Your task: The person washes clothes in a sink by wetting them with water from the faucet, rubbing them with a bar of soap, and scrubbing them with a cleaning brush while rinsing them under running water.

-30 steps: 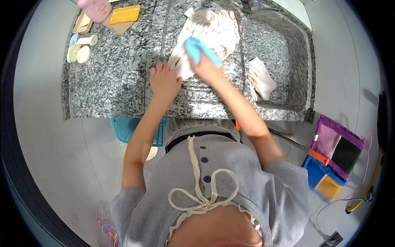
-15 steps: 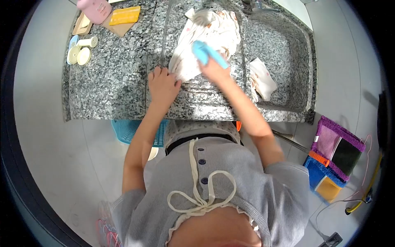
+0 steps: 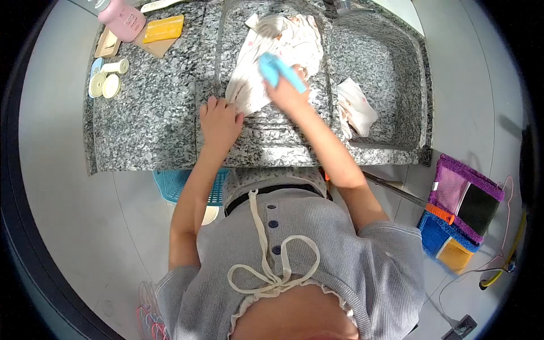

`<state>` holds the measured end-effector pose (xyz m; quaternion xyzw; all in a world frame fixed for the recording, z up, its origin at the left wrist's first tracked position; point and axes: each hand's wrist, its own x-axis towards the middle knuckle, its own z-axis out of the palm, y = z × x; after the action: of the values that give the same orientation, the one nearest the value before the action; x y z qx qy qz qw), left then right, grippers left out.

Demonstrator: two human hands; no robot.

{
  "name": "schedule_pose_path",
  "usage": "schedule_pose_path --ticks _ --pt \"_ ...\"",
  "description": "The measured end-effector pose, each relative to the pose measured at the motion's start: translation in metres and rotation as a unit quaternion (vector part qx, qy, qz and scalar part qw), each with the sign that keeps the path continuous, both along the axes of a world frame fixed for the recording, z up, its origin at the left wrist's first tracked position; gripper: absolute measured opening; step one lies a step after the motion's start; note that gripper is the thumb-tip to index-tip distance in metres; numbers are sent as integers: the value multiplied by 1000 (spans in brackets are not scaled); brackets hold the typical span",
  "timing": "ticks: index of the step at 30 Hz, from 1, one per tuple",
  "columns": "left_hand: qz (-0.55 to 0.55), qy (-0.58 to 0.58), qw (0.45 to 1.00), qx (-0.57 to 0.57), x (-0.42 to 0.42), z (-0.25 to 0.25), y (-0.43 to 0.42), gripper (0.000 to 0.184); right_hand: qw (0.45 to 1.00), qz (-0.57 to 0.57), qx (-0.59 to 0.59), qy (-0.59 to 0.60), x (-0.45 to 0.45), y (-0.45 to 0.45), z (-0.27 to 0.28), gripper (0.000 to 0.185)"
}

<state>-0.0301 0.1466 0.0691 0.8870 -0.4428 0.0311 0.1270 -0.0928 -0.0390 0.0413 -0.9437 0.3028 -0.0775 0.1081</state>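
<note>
A white garment (image 3: 246,76) with small coloured prints lies rumpled and wet-looking on the ridged granite washboard. My left hand (image 3: 220,123) is at its lower left corner, thumb and fingers on the cloth edge, holding it against the stone. Over the middle of the garment, my right hand (image 3: 288,95) grips a light blue scrubbing brush (image 3: 277,69); motion smears it a little and its underside is hidden. A second white printed cloth (image 3: 356,107) lies crumpled in the basin, right of the washboard.
Beyond the basin's back edge is a metal tap (image 3: 351,8). A pink pump bottle (image 3: 122,20), a yellow soap bar (image 3: 164,28) and pale round-ended pieces (image 3: 111,86) stand on the left counter. Below are a blue basket (image 3: 175,184) and mop pads (image 3: 462,198).
The whole view has shifted slightly. My right hand stays over the garment with the brush, blurred in both frames. My left hand keeps its place at the garment's corner.
</note>
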Motion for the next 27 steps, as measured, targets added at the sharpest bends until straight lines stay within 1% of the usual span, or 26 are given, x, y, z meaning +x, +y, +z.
schedule_pose_path --ticks 1,3,5,6,9,10,11,13,15,16,18,19,20,21,23,26,27 --pt "1 4 1000 6 0 1 1 19 998 39 30 36 -3 21 13 63" --pt "1 7 1000 18 -1 2 2 20 999 13 15 31 -5 0 -1 64" --pt "3 2 1000 29 0 4 2 20 997 -47 -19 57 -8 -44 3 64" --pt "4 1 999 33 -1 4 1 20 996 -42 -20 72 -7 -61 2 61" --pt "5 -1 999 31 -2 3 1 20 996 -61 -27 55 4 -35 12 59" --pt "4 -2 1000 22 -2 2 1 20 998 -47 -8 48 3 -14 8 60" --pt "4 -4 1000 12 -1 1 1 20 997 -1 58 43 -1 13 25 59" --pt "0 -13 1000 16 0 1 1 21 996 49 48 57 -11 17 23 60" --pt "-1 -11 1000 23 -2 3 3 20 999 -30 13 41 -13 -36 0 61" --pt "0 -7 1000 26 -3 4 3 20 997 -48 -4 66 -15 -57 9 61" --pt "1 5 1000 11 -2 5 -1 19 998 -53 0 28 -6 -56 9 54" --pt "3 17 1000 -2 -4 4 0 18 999 -48 1 8 0 -32 13 53" --pt "7 27 1000 -14 -4 3 2 18 997 -20 73 -19 4 -4 19 52" --pt "9 10 1000 -17 -4 1 3 17 994 38 103 5 9 22 12 51" --pt "9 -21 999 -23 -4 0 5 18 987 128 88 37 -2 66 30 48" --pt "20 -17 998 -64 -4 4 8 18 993 33 108 31 10 11 12 47" --pt "15 -18 998 -61 -6 4 9 18 991 24 134 -3 13 -17 -7 48"
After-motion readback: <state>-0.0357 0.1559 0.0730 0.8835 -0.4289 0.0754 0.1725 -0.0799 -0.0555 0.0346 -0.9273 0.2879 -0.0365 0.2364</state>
